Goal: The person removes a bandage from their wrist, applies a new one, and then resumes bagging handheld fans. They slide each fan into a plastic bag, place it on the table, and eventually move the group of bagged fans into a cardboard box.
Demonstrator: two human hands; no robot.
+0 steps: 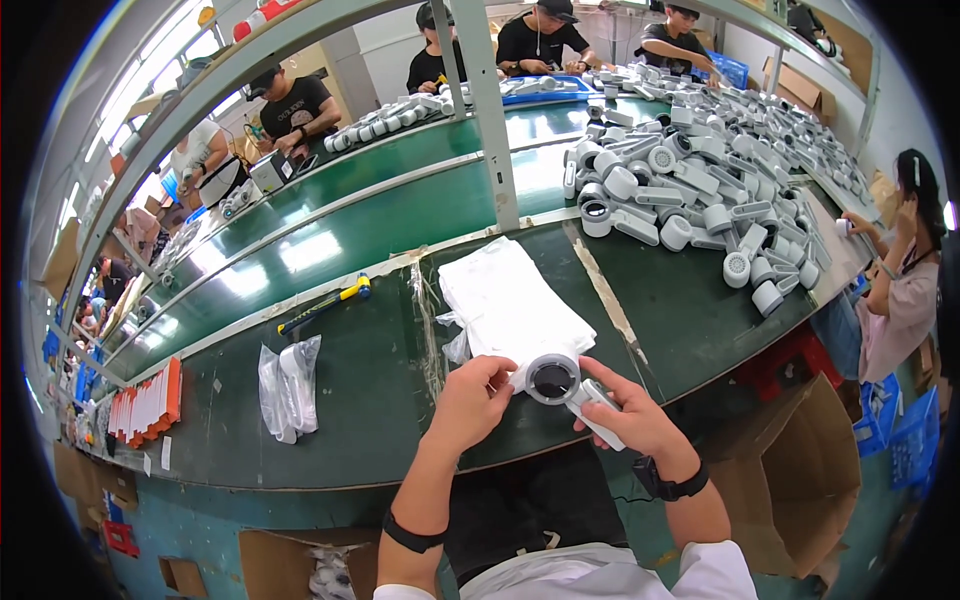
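Head view: a smooth white plastic fan (570, 388), with a round head, dark circular face and straight handle, is held over the near edge of the glossy green table (380, 370). The right hand (632, 415) is curled closed around the handle, palm inward. The left hand (472, 400) is bent at the wrist, its fingertips (508, 372) pinched at the head's left rim. Just beyond the fingers, a soft stack of white bags (505, 300) is seen. A wrapped part (290, 385) lies well left.
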